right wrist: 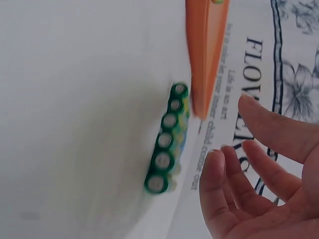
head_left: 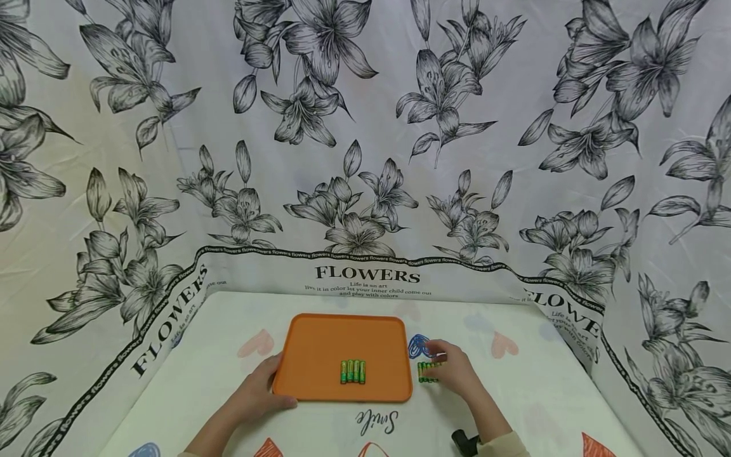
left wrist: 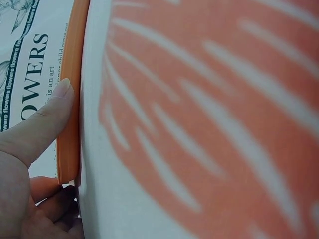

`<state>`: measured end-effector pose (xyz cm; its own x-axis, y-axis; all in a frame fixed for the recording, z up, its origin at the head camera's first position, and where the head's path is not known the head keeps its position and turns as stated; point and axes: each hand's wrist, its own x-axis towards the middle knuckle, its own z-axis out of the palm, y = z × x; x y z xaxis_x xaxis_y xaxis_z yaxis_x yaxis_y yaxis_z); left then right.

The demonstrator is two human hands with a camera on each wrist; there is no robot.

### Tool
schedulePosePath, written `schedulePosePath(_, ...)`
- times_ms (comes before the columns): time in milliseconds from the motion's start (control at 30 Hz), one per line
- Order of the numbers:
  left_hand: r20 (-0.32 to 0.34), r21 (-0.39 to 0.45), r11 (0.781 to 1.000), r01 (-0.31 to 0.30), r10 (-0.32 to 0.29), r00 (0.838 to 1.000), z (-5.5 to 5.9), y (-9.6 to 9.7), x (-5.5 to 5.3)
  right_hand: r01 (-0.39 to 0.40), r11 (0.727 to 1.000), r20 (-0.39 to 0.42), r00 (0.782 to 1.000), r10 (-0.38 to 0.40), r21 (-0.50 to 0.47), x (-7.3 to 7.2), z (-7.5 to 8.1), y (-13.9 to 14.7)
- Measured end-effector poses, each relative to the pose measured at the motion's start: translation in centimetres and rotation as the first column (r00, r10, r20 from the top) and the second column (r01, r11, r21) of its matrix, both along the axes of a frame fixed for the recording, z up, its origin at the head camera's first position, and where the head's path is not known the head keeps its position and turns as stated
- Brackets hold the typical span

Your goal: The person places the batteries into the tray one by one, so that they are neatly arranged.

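Observation:
An orange tray (head_left: 320,343) lies flat on the table, with several green-and-yellow batteries (head_left: 353,372) side by side in its near middle part. My left hand (head_left: 257,390) grips the tray's near left corner; in the left wrist view the thumb (left wrist: 62,97) presses along the orange rim (left wrist: 70,129) and the other fingers curl at the corner. Just right of the tray stretches a second row of batteries (head_left: 421,372), whose end faces (right wrist: 163,140) show in the right wrist view. Over that row hovers my right hand (head_left: 455,369), fingers loosely bent and apart from the batteries, holding nothing.
A white cloth (head_left: 514,393) printed with hearts and lettering covers the table. Flower-printed curtain (head_left: 365,190) encloses the back and both sides. Beside the right wrist is a small black object (head_left: 465,443).

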<state>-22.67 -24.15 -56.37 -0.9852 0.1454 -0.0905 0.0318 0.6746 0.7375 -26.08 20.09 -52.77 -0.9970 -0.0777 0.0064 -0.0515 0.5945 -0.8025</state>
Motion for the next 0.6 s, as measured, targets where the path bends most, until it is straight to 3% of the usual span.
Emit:
schedulePosePath(333,0.007,-0.004,1.000,0.003,-0.003,1.000,0.1,0.1,0.1,0.063,0.990,0.084,0.994,-0.074,0.125,0.1,-0.5,3.0)
schedulePosePath(600,0.006,-0.027,1.000,0.001,0.000,1.000,0.3,0.1,0.1,0.062,0.988,0.163,0.983,-0.085,0.144,-0.4,-1.5,3.5)
